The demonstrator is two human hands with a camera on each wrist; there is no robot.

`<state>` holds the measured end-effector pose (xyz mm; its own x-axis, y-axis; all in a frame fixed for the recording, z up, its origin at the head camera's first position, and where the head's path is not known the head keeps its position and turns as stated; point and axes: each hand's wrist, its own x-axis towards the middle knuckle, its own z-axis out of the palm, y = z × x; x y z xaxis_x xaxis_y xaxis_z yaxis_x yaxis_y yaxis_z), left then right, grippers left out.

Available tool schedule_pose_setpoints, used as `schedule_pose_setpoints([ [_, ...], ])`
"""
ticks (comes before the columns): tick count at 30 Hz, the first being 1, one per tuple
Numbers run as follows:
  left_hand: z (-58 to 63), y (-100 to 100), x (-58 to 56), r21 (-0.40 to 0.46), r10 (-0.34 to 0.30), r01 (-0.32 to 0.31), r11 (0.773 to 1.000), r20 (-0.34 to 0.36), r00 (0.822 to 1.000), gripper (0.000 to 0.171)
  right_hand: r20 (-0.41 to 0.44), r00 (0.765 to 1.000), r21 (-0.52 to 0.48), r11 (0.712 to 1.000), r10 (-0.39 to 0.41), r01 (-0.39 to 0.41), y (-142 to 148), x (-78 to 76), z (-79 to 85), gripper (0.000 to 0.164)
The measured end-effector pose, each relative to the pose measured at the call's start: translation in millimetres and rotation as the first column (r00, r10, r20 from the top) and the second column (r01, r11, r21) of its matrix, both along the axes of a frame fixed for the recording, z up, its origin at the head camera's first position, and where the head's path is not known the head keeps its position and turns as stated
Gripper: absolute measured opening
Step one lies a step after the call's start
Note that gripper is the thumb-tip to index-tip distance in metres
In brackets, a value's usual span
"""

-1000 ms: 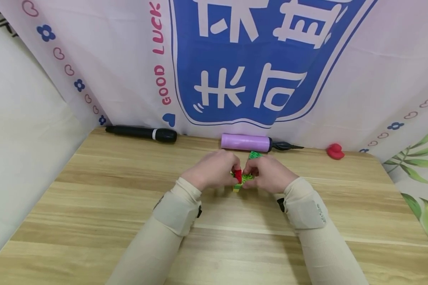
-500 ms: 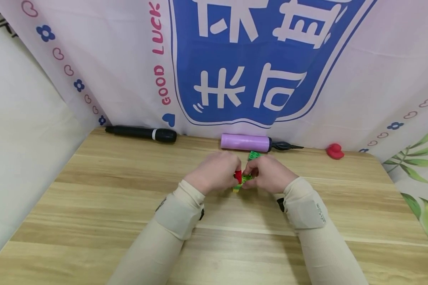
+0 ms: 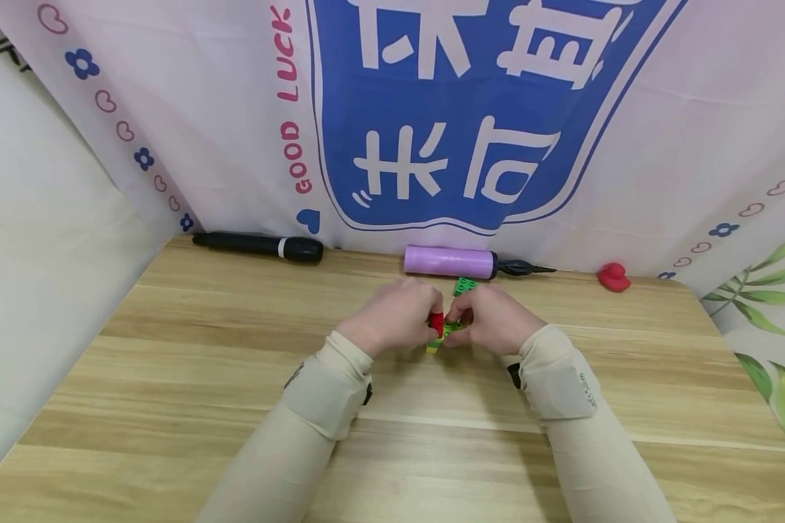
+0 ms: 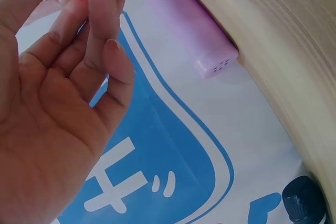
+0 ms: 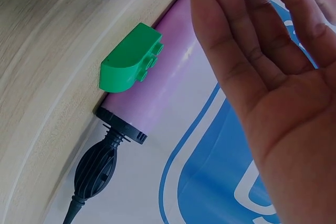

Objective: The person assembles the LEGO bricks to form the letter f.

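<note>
Near the middle of the table, my left hand pinches a red toy building brick between thumb and fingers. The red brick stands on a light green brick, with a yellow brick showing underneath at the near end. My right hand pinches the light green part from the right, thumb nearest me. Fingers cover much of the bricks, and both wrist views catch only their edges at the top. Just beyond the right fingers sits a separate dark green brick with a rounded end and studs.
Along the table's back edge lie a black microphone, a purple hand pump with a black nozzle, and a red rubber duck. The dark green brick is close to the pump. A printed cloth hangs behind the table.
My left hand has shifted slightly to the right, toward the right hand, over the first half second. Both hands keep hold of the bricks, and since then they have hardly moved.
</note>
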<state>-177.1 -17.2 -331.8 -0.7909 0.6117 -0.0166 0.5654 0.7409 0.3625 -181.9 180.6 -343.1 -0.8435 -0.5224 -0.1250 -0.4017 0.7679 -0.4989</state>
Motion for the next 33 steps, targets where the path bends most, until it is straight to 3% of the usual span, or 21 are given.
schedule_pose_setpoints([
  [16, 2.4, 4.4, 3.7, -0.032, 0.039, -0.039, 0.999, -0.001, 0.999, 0.02, -0.004, 1.0, -0.018, 1.0, -0.004, 0.004, -0.4, 0.9, -1.2, 0.018],
  [23, 3.4, 5.4, 6.3, -0.053, 0.048, -0.05, 0.997, -0.027, 0.998, 0.012, -0.01, 1.0, -0.013, 1.0, 0.001, -0.001, -1.2, 0.2, -1.1, 0.018],
  [33, -1.6, 4.1, 2.9, -0.041, 0.045, -0.047, 0.998, -0.041, 0.998, 0.022, -0.017, 1.0, -0.017, 1.0, 0.007, -0.007, -1.5, 0.5, -1.9, 0.017],
])
